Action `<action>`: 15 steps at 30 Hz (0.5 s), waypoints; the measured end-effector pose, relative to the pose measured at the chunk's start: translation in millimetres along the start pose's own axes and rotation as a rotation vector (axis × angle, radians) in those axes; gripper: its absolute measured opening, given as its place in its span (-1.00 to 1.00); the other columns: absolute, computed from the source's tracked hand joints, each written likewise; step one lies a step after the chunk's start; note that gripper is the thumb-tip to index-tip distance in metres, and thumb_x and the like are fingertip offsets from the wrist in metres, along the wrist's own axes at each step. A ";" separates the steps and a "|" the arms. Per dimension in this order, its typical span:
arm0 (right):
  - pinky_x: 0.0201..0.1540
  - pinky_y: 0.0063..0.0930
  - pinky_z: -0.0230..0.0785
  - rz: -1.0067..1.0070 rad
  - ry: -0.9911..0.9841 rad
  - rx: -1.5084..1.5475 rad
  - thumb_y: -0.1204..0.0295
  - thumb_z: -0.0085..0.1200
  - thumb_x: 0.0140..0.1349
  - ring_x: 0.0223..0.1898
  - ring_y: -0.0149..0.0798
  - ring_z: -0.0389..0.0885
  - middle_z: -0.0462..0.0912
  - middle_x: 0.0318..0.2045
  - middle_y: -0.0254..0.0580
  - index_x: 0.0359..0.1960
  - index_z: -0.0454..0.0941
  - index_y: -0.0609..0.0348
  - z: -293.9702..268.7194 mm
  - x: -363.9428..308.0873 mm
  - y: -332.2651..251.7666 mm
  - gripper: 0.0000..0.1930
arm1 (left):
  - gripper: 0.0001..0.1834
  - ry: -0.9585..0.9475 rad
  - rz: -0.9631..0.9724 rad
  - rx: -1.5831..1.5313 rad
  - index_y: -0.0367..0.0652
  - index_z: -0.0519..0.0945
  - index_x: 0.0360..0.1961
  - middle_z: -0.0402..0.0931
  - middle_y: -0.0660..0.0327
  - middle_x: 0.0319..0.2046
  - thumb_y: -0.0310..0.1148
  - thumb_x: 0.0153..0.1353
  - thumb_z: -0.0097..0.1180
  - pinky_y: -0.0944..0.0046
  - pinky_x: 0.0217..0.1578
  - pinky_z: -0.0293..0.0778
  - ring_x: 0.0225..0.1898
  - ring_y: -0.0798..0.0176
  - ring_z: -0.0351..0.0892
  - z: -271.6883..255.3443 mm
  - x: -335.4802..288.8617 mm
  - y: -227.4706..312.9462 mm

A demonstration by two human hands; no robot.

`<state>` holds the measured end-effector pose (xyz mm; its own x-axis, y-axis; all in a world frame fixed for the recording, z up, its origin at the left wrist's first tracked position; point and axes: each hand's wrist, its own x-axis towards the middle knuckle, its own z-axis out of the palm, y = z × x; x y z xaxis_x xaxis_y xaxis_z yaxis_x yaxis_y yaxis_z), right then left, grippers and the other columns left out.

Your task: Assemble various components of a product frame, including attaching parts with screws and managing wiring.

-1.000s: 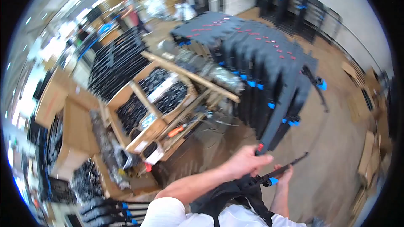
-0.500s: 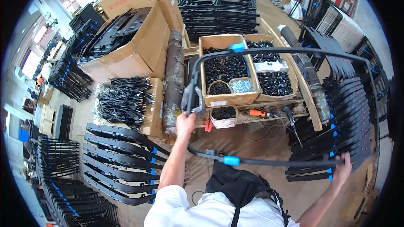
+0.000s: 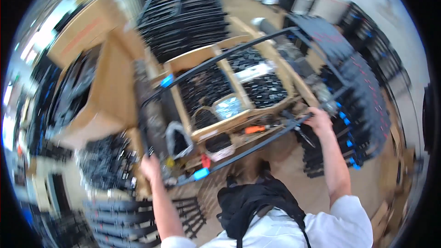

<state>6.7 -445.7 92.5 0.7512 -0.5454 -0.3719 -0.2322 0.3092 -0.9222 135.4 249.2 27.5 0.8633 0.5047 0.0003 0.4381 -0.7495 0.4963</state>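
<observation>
A large black rectangular frame (image 3: 250,150) of thin tube, with blue clips along its bars, is held up in front of me. My left hand (image 3: 150,165) wraps round its left bar. My right hand (image 3: 319,120) grips the near bar towards its right end. The frame slants, its right side farther off than its left, and hangs over the bench with the parts boxes. Motion blurs the picture, so the separate fingers are hard to make out.
Under the frame stand wooden boxes (image 3: 197,134) of small black parts. An orange-handled tool (image 3: 255,129) lies on the bench edge. Stacked black frames rise behind (image 3: 183,23) and at right (image 3: 363,96). Left are a big carton (image 3: 108,96) and a heap of black cables (image 3: 105,163).
The view has swung round and the frame now slants. My right hand has moved from the near right corner inward along the near bar; my left still holds the left bar.
</observation>
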 end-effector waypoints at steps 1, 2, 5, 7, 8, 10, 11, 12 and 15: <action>-0.10 -0.03 0.66 0.107 0.023 0.123 0.34 0.24 0.27 -0.27 -0.04 0.75 0.71 -0.26 -0.07 -0.22 0.63 0.20 0.2 7.7 10.4 -0.81 | -0.58 0.057 0.040 0.062 -0.26 0.74 -0.02 0.73 -0.23 -0.18 -0.15 0.28 0.20 -0.22 -0.02 0.60 -0.09 -0.35 0.73 1.0 -1.8 -11.4; -0.06 0.00 0.65 0.183 -0.045 0.196 0.33 0.19 0.29 -0.19 0.02 0.77 0.72 -0.24 -0.04 -0.22 0.62 0.22 10.7 14.2 18.5 -0.80 | -0.54 0.042 0.051 0.097 -0.29 0.70 0.07 0.71 -0.23 -0.06 -0.15 0.30 0.22 -0.18 0.07 0.57 -0.01 -0.34 0.69 -1.4 5.6 -38.9; 0.03 0.01 0.62 0.270 -0.074 0.147 0.41 0.11 0.27 -0.09 0.04 0.77 0.71 -0.11 -0.04 -0.14 0.57 0.25 -4.1 28.8 43.4 -0.79 | -0.46 0.067 0.088 0.202 -0.43 0.65 0.13 0.64 -0.27 0.04 -0.16 0.32 0.23 -0.12 0.16 0.50 0.07 -0.33 0.63 24.7 6.6 -39.3; 0.05 -0.02 0.62 0.266 -0.068 0.232 0.47 0.10 0.24 -0.07 0.01 0.76 0.71 -0.10 -0.05 -0.09 0.55 0.25 -20.7 42.7 67.6 -0.77 | -0.47 0.061 0.108 0.229 -0.44 0.65 0.13 0.64 -0.27 0.06 -0.17 0.33 0.25 -0.13 0.16 0.50 0.07 -0.32 0.63 38.3 6.2 -34.7; 0.05 -0.03 0.63 0.299 -0.050 0.194 0.51 0.11 0.19 -0.09 0.01 0.77 0.73 -0.13 -0.05 0.00 0.56 0.28 -21.7 45.1 71.7 -0.68 | -0.47 0.084 0.115 0.264 -0.44 0.65 0.12 0.64 -0.26 0.06 -0.17 0.33 0.25 -0.14 0.15 0.50 0.07 -0.32 0.63 40.4 6.3 -37.9; 0.03 -0.05 0.63 0.365 -0.102 0.110 0.50 0.12 0.18 -0.10 0.00 0.78 0.75 -0.13 -0.06 0.03 0.58 0.28 -33.7 51.1 66.7 -0.65 | -0.48 0.102 0.138 0.319 -0.44 0.66 0.12 0.65 -0.26 0.06 -0.17 0.34 0.26 -0.15 0.14 0.50 0.07 -0.32 0.63 39.2 9.2 -38.5; 0.01 -0.08 0.64 0.412 -0.157 0.004 0.48 0.14 0.18 -0.11 -0.02 0.78 0.76 -0.14 -0.07 0.07 0.59 0.27 -46.3 56.3 65.8 -0.61 | -0.47 0.113 0.131 0.329 -0.44 0.66 0.12 0.66 -0.25 0.05 -0.16 0.34 0.26 -0.15 0.14 0.50 0.07 -0.32 0.64 40.1 7.3 -35.0; -0.01 -0.10 0.63 0.329 -0.083 -0.423 0.39 0.20 0.19 -0.14 0.05 0.79 0.78 -0.16 -0.02 0.08 0.62 0.26 -59.0 79.1 82.4 -0.59 | -0.47 0.124 0.122 0.339 -0.44 0.66 0.12 0.67 -0.25 0.04 -0.16 0.34 0.27 -0.16 0.13 0.50 0.06 -0.33 0.64 42.8 8.0 -30.2; 0.13 -0.09 0.56 -0.261 0.010 -1.210 0.21 0.27 0.19 0.04 0.17 0.72 0.72 -0.02 0.24 0.04 0.63 0.32 -68.6 136.0 120.7 -0.52 | -0.46 0.047 0.078 0.375 -0.40 0.64 0.16 0.66 -0.23 0.07 -0.16 0.35 0.28 -0.14 0.14 0.50 0.06 -0.31 0.64 28.4 12.9 -24.4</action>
<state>38.4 -536.0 -76.6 0.8573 -0.4900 -0.1580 -0.5015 -0.7253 -0.4716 142.9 261.9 -9.3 0.8891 0.4524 0.0695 0.4401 -0.8868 0.1412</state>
